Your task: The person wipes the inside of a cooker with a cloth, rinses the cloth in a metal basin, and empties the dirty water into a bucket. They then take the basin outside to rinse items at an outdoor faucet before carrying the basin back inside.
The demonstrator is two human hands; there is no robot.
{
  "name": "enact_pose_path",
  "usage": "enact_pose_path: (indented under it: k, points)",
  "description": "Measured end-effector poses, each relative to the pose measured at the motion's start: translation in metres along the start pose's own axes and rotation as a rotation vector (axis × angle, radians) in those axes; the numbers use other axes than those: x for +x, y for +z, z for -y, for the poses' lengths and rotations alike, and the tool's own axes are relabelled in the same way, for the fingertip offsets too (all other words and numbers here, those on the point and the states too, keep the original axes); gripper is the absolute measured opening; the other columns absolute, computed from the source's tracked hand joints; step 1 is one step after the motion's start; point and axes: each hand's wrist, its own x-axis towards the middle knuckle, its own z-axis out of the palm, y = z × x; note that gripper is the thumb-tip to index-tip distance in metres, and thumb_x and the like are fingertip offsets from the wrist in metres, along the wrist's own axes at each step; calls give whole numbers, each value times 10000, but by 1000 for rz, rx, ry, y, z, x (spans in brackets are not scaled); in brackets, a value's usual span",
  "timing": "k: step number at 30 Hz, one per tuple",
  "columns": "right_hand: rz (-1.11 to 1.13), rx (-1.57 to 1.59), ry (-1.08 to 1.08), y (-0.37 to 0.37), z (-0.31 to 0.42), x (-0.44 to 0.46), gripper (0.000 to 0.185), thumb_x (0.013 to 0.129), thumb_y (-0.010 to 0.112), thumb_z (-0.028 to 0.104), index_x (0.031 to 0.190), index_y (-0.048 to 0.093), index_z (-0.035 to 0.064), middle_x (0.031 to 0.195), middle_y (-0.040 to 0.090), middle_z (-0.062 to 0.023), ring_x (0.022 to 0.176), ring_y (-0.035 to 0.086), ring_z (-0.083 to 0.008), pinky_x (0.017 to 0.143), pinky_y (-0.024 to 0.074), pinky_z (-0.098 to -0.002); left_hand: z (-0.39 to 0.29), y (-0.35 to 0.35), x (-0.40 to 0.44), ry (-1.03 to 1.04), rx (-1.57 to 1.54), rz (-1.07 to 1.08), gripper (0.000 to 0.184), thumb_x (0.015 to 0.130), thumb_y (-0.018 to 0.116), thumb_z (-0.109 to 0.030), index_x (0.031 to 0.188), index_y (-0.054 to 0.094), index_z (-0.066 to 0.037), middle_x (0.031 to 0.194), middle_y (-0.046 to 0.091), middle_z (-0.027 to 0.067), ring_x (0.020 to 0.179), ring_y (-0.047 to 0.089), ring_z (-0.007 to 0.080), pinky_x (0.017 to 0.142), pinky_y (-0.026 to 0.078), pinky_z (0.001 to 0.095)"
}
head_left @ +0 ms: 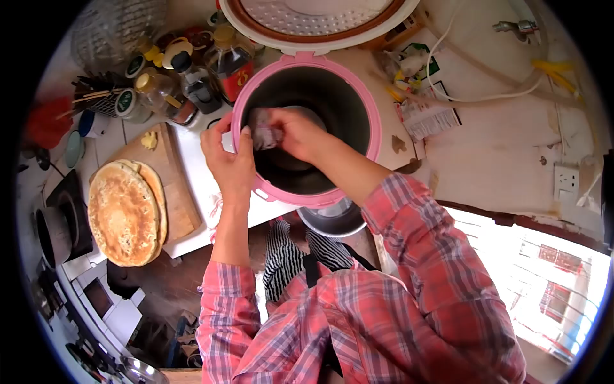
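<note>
A pink rice cooker [373, 128] stands with its lid [313, 19] raised at the back, and its dark inside shows. My left hand [231, 157] grips the cooker's rim on the left side, fingers outside and thumb over the edge. Inside the cooker, my right hand [295, 133] presses a crumpled greyish cloth [263, 130] against the left inner wall. The fingertips of my right hand are partly hidden by the cloth.
Flatbreads [123, 214] lie on a wooden board [182, 211] at the left. Bottles and jars [160, 93] crowd the back left. A metal bowl [332, 221] sits below the cooker. A cable [476, 100] and a socket [566, 182] are at the right.
</note>
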Motion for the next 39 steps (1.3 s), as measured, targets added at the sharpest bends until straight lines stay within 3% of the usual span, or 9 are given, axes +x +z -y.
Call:
enact_pose_path:
  k: [5, 11, 14, 17, 25, 27, 30, 35, 39]
  points:
    - [262, 385, -56, -6, 41, -72, 390, 772, 455, 153, 1125, 515, -2, 1130, 561, -136, 1066, 529, -260, 937, 406, -403, -34, -21, -10, -123, -117, -20, 287, 859, 572, -232, 1071, 574, -38, 976, 540, 75, 907, 501, 174, 793, 400, 277]
    - [320, 440, -99, 6, 48, -141, 420, 805, 484, 238, 1157, 493, 8, 1152, 544, -140, 1107, 502, -275, 952, 390, -440, -82, -16, -42, -239, -452, 114, 320, 919, 491, -243, 1096, 545, 18, 1030, 564, 68, 903, 509, 113, 780, 419, 239]
    - [283, 321, -125, 5, 48, -160, 387, 786, 533, 119, 1157, 492, 18, 1130, 552, -116, 1063, 534, -241, 928, 424, -419, -102, -15, -50, -700, -945, 369, 215, 896, 525, -152, 1060, 556, -17, 992, 569, 46, 906, 511, 108, 875, 367, 254]
    - [253, 226, -138, 0, 46, -169, 350, 778, 559, 11, 1125, 507, 22, 1072, 575, -76, 996, 569, -188, 893, 459, -364, -99, -11, -65, -467, -908, 361, 152, 884, 541, -136, 992, 551, -29, 971, 568, 34, 903, 510, 99, 883, 372, 259]
    - [-23, 120, -21, -24, 22, -193, 284, 897, 524, 206, 1149, 477, 85, 1085, 554, -45, 995, 562, -184, 839, 489, -377, -113, -11, -81, -205, -716, 182, 144, 900, 486, -56, 1038, 487, -14, 968, 560, 33, 876, 523, 83, 789, 435, 243]
    - [-44, 131, -8, -18, 22, -197, 335, 908, 508, 252, 1199, 441, 100, 1096, 549, -44, 1016, 552, -186, 866, 480, -394, -118, -8, -85, -162, -585, 146, 166, 859, 484, 12, 1020, 511, -15, 977, 583, 77, 890, 555, 152, 798, 441, 269]
    - [227, 473, 30, 12, 40, -211, 450, 900, 523, 275, 1276, 359, 91, 1070, 546, -57, 973, 557, -180, 848, 484, -376, -131, -10, -89, 484, 84, 266, 242, 690, 498, 74, 892, 589, -24, 1019, 597, 128, 976, 551, 311, 838, 429, 324]
    - [45, 55, -45, 2, 31, -160, 343, 883, 517, 148, 1208, 442, 66, 1034, 557, -75, 924, 574, -204, 764, 501, -406, -115, -26, -86, 448, -63, 364, 167, 724, 552, -44, 883, 591, -16, 964, 605, 117, 979, 531, 300, 857, 397, 400]
    - [-106, 207, -145, -12, 35, -66, 256, 842, 496, 68, 1097, 506, 85, 1010, 571, -79, 920, 586, -208, 735, 502, -393, -71, -29, -52, 160, 63, -66, 205, 788, 574, -121, 956, 555, -6, 942, 545, 128, 947, 477, 296, 835, 368, 400]
